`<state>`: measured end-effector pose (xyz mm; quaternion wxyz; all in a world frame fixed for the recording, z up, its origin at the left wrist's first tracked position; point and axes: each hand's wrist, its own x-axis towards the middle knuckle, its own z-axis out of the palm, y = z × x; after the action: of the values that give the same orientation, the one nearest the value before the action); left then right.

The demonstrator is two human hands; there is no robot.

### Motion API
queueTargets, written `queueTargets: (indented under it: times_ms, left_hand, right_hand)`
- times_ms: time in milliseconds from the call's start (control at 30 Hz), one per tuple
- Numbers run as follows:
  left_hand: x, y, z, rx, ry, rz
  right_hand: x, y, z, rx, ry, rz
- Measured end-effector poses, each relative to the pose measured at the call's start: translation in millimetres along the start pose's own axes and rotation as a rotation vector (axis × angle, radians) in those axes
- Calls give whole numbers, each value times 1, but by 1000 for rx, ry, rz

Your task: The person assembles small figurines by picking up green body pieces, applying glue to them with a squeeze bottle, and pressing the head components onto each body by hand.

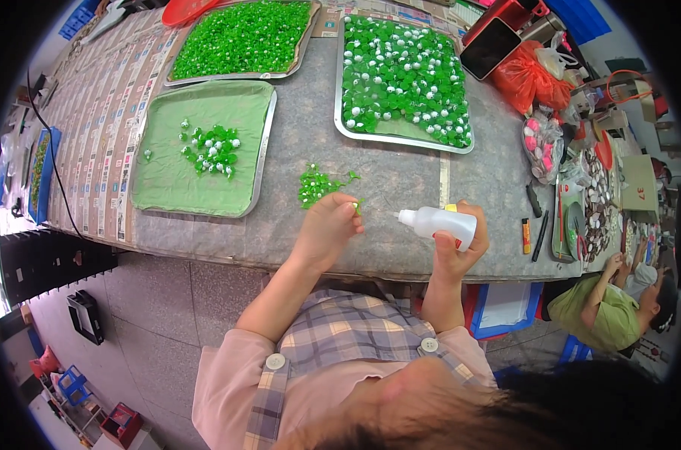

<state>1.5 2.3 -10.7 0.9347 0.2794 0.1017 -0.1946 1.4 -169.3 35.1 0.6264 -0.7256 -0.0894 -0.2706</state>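
Note:
My left hand (pixel 327 231) pinches a small green leafy piece (pixel 357 207) between thumb and fingertips. My right hand (pixel 460 244) is wrapped round a white squeeze bottle (pixel 449 225), tilted on its side with its thin nozzle pointing left toward that piece; the two are apart. Just beyond my left hand lies a small pile of green leafy pieces with white dots (pixel 316 184). At the left, a tray lined with green cloth (pixel 156 180) holds a cluster of green pieces with white balls (pixel 211 150).
A metal tray (pixel 400 140) at the far right is full of green pieces with white balls. Another tray (pixel 280 74), far left, holds small green pieces. A dark-screened device (pixel 490 49), red bags (pixel 524 75), and a pen (pixel 540 236) lie rightward. A person in green (pixel 599 311) sits at right.

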Motion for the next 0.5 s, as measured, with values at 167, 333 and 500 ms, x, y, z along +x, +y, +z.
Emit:
queueTargets:
  times_ms: [167, 333, 500]
  left_hand:
    - [-1, 3, 8, 101, 168, 55]
    - [-1, 4, 9, 107, 171, 73]
    - [-2, 3, 9, 99, 170, 75]
  right_hand:
    - [-3, 4, -2, 9, -39, 44]
    - [-4, 5, -1, -4, -61, 54]
    - [-5, 7, 0, -31, -68, 38]
